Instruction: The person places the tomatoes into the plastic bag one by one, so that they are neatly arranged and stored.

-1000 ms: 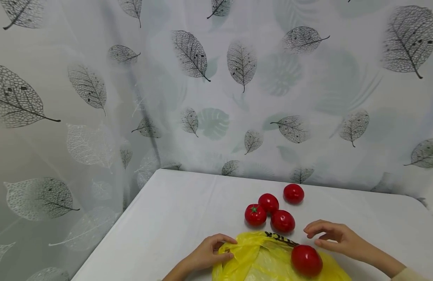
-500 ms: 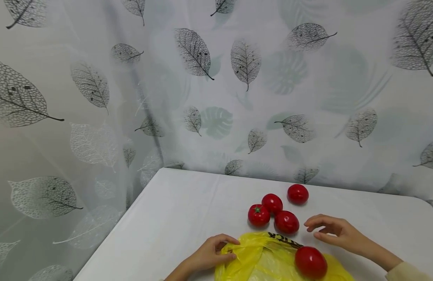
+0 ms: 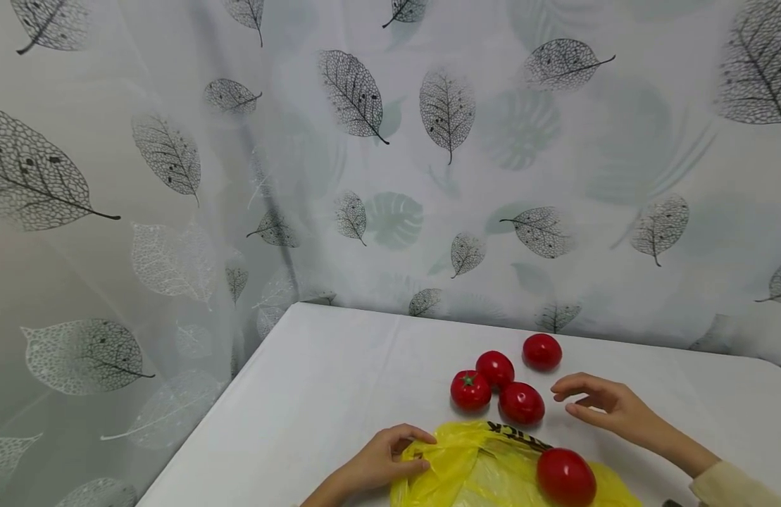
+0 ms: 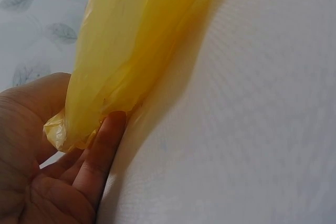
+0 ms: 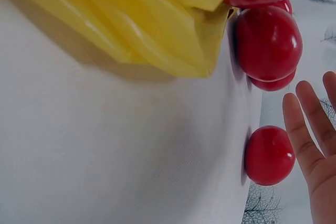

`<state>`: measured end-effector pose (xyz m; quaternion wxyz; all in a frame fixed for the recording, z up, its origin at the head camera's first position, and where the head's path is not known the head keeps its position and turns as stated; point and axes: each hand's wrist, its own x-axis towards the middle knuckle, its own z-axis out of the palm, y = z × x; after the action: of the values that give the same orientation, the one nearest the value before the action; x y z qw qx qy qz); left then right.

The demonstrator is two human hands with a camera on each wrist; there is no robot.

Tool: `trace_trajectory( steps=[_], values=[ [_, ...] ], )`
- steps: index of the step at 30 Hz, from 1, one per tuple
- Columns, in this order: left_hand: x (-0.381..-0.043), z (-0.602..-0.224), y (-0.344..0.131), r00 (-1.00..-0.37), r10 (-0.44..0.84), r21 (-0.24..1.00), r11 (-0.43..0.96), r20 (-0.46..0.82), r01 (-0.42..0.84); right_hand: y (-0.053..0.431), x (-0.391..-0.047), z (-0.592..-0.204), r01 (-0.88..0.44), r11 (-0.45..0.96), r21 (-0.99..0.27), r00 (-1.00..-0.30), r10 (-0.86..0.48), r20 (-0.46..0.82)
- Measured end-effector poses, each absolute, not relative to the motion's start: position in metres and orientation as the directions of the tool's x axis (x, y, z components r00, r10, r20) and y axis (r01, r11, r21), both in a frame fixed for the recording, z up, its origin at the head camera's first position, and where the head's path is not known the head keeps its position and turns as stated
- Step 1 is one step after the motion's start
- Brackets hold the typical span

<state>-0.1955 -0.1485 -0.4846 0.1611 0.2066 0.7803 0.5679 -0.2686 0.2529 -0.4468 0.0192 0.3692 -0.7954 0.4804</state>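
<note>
1. Pinched the left corner of a crumpled yellow plastic bag (image 3: 475,468) between thumb and fingers of the left hand (image 3: 386,458), low in the head view.
2. Saw that same grip close up in the left wrist view: thin yellow plastic gathered in the hand, with one fingertip against it, just beside the tabletop.
3. Held the right hand (image 3: 621,412) at the far right of the bag, with fingers gently bent and spread, thumb set apart beneath; fingertips near the tomatoes but not touching.
4. Found the bag lying on a white table (image 3: 327,380), cut off by the bottom edge of the head view, with black lettering (image 3: 518,436) along the top, not fully legible.
5. Saw one shiny red tomato (image 3: 566,477) resting on the right part of the bag.
6. Counted three more just behind the bag, bunched closely: a green-topped tomato (image 3: 470,391) on the left, a plain red tomato (image 3: 495,367) at the back, an oval tomato (image 3: 522,404) on the right.
7. Spotted a fifth tomato (image 3: 542,352) farther back, apart from the bunch.
8. Noted a cream sleeve (image 3: 729,486) on the right arm and a pale leaf-printed curtain (image 3: 390,162) behind the table.
</note>
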Motion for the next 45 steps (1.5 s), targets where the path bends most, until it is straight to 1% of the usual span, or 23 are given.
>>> trace_trajectory(
  steps=[2,7,14,20,29,35,39,45],
  values=[
    [-0.195,-0.485,-0.149,-0.86,0.509,0.956,0.26,-0.015,0.137,0.252,-0.271,-0.447,-0.593,0.276,-0.756,-0.742,-0.552,0.38],
    [-0.194,-0.488,-0.149,-0.857,0.516,0.956,0.255,-0.009,0.144,0.252,-0.277,-0.45,-0.593,0.276,-0.756,-0.751,-0.527,0.397],
    [-0.194,-0.489,-0.151,-0.852,0.523,0.957,0.247,0.001,0.152,0.248,-0.287,-0.452,-0.628,0.321,-0.709,-0.756,-0.468,0.458],
    [-0.193,-0.49,-0.153,-0.845,0.535,0.96,0.228,0.017,0.164,0.246,-0.297,-0.455,-0.631,0.348,-0.693,-0.767,-0.41,0.493],
    [-0.196,-0.487,-0.153,-0.852,0.523,0.953,0.26,-0.006,0.153,0.244,-0.309,-0.459,-0.56,0.407,-0.722,-0.828,-0.315,0.464],
    [-0.196,-0.489,-0.154,-0.842,0.539,0.956,0.235,0.022,0.175,0.243,-0.317,-0.461,-0.532,0.433,-0.728,-0.847,-0.271,0.458],
    [-0.196,-0.489,-0.153,-0.843,0.538,0.958,0.234,0.015,0.167,0.242,-0.321,-0.463,-0.515,0.463,-0.722,-0.857,-0.241,0.456],
    [-0.196,-0.488,-0.151,-0.846,0.534,0.957,0.243,0.003,0.156,0.244,-0.327,-0.465,-0.462,0.502,-0.731,-0.885,-0.205,0.418]
  ],
)
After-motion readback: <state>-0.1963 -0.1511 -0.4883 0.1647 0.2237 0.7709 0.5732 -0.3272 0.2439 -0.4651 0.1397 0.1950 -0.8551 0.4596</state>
